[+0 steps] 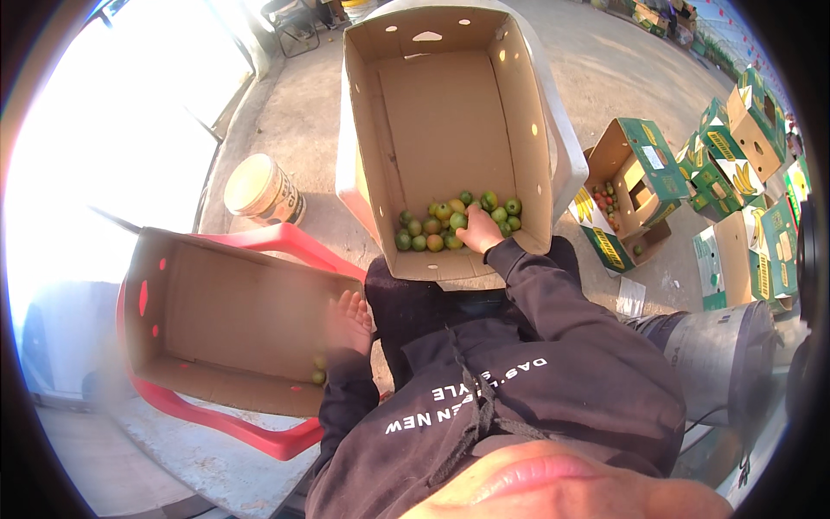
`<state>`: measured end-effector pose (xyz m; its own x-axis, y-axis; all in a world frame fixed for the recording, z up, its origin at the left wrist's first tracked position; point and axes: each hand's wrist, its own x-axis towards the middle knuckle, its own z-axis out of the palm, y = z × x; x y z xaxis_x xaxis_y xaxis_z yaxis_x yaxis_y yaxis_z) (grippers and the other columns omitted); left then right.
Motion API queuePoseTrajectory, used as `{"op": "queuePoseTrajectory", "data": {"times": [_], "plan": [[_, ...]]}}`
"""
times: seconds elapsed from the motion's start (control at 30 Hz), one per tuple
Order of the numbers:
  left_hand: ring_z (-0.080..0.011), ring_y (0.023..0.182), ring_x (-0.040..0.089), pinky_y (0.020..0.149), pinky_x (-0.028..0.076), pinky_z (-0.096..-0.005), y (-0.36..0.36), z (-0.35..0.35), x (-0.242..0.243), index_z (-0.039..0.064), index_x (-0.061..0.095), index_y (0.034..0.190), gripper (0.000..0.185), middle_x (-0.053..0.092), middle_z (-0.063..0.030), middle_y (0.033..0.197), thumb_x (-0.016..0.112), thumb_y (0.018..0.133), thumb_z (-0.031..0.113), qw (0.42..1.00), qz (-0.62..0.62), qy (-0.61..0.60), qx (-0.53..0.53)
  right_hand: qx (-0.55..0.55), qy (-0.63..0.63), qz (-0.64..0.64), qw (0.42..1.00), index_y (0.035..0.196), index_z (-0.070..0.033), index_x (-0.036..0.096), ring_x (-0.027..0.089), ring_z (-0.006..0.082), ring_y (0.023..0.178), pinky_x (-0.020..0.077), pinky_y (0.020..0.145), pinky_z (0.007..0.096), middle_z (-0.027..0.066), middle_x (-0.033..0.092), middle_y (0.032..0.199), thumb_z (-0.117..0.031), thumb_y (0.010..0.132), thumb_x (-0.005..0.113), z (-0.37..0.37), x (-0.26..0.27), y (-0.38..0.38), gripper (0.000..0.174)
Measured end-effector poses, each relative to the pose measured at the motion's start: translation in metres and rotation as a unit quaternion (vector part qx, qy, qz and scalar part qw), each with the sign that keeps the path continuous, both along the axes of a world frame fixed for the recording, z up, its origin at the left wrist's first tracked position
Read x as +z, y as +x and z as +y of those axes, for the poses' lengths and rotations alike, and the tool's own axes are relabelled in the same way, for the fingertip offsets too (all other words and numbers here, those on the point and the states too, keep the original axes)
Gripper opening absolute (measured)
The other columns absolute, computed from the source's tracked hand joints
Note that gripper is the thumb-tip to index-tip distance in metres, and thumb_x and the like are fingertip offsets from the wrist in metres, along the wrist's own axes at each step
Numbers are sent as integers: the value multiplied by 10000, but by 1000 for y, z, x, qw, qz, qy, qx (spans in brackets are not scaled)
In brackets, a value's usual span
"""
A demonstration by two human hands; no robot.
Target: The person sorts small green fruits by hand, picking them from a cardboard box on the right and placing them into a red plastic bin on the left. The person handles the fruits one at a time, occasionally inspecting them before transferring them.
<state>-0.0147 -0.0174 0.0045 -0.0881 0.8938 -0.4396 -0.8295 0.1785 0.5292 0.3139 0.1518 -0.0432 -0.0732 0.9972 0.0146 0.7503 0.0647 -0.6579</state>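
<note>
In front of me a large cardboard box (447, 117) holds many green tomatoes (434, 242), some tinged red, gathered at its near end. My right hand (483, 230) reaches among them, thumb and fingers around a green tomato (458, 220). To the left is a second cardboard box (240, 305), with a few green tomatoes (318, 376) visible near my sleeve. My left hand (352, 321) is over that box's right end, palm up and fingers spread, with nothing seen in it. Part of this box's near corner is hidden by my forearm.
A white support (570, 156) stands under the middle box, a red plastic stool or chair (285, 441) under the left one. Beyond is a lidded bucket (262, 188). At right lie green banana cartons (655, 156), one holding reddish tomatoes (606, 201), and a grey cylindrical container (707, 357).
</note>
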Motion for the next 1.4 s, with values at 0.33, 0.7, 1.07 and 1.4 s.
{"op": "queuePoseTrajectory", "data": {"times": [0.33,0.7,1.07,1.4], "plan": [[-254,1060,610,717,554,-325,10,-4,5,88,485,1318,506,578,-108,1252,387,1001,470,973,-80,51,-211,359,-57,260,895,1257,-33,526,636,269,981,513,858,362,174,598,1113,-251,857,683,-68,113,-87,481],[-199,953,650,685,564,-289,-22,2,-16,22,501,1216,478,623,-100,1110,536,953,419,988,-42,-42,140,-59,-1,-170,984,1215,-79,509,525,380,1122,477,884,495,194,567,1117,-223,778,717,17,-9,43,505],[-198,907,642,731,552,-308,-4,2,-3,38,544,1174,433,633,-79,1090,532,961,415,998,-20,-14,50,-28,47,-93,994,1210,-55,476,557,421,1048,486,871,479,223,530,1138,-110,748,723,38,-24,54,527],[-192,905,631,732,550,-306,0,4,4,54,535,1195,432,617,-75,1094,538,959,416,999,-3,-18,26,-65,-29,-98,993,1198,-36,486,577,431,1040,497,880,466,243,521,1185,-109,778,684,32,-15,50,471]]}}
